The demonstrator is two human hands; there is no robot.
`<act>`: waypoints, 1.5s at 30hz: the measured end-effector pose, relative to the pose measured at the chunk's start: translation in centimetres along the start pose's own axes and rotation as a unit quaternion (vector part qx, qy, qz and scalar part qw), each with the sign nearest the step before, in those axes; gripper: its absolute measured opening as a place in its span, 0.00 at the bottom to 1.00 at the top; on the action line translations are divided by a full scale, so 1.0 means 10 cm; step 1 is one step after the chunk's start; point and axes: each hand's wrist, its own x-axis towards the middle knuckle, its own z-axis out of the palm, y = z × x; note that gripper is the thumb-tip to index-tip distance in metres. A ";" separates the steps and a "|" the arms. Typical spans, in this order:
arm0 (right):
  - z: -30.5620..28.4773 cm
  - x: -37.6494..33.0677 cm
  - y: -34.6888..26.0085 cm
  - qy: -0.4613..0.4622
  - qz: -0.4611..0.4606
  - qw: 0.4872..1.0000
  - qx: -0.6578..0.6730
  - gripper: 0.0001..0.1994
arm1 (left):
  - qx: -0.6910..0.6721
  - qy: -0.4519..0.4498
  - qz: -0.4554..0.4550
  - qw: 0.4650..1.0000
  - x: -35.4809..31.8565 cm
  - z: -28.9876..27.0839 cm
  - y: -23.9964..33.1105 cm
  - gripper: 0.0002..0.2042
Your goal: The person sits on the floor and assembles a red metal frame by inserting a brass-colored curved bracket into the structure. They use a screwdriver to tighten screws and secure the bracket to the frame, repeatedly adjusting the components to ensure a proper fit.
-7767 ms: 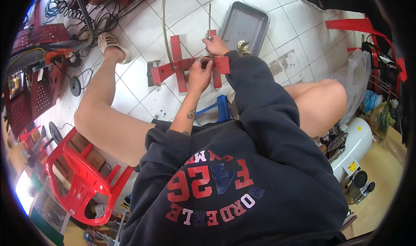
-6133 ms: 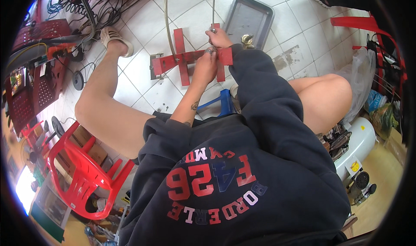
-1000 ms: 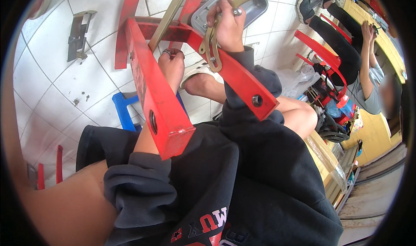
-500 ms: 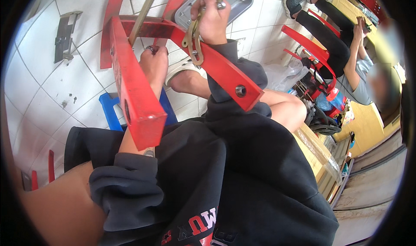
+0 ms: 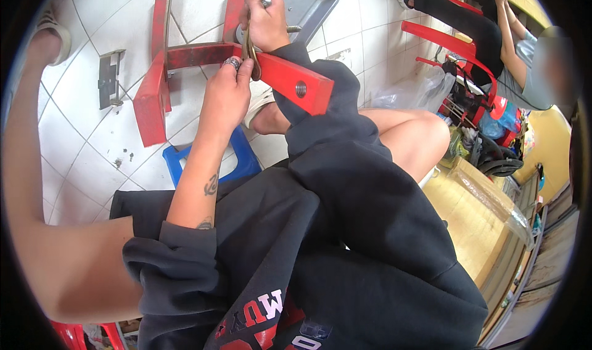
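Note:
A red metal U-shaped frame point(image 5: 296, 78) stands tilted in front of me, with a threaded hole near the end of its right arm. At its far right corner is a slotted brass-coloured metal link point(image 5: 256, 71). My right hand point(image 5: 267, 24) is closed around the upper part of that link, and a threaded bolt point(image 5: 295, 29) sticks out beside it. My left hand point(image 5: 226, 97) pinches the link's lower part between thumb and fingers. A long brass-coloured strip point(image 5: 169, 23) rises at the frame's left side. The fingers partly hide the link.
Beyond my right hand lies a grey tray point(image 5: 317, 11). A metal bracket point(image 5: 111, 80) rests on the tiled floor at left; a blue stool point(image 5: 243, 152) stands below the frame. At upper right, another person point(image 5: 512, 54) sits near red metal parts point(image 5: 441, 38) and clutter.
My left hand has come out from inside the frame onto the slotted link beside my right hand. The red frame has swung, its left arm now pointing farther away. My right hand has shifted left.

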 end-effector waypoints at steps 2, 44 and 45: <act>-0.03 0.00 0.00 -0.016 -0.025 1.000 -0.002 0.15 | 0.023 0.007 0.071 0.997 -0.03 0.01 -0.01 0.11; -0.05 0.10 0.31 0.027 -0.043 0.999 -0.006 0.17 | 0.082 0.094 0.045 0.991 -0.13 0.20 0.21 0.11; -0.05 0.10 0.31 0.027 -0.039 0.999 -0.005 0.18 | 0.083 0.093 0.055 0.991 -0.13 0.21 0.21 0.11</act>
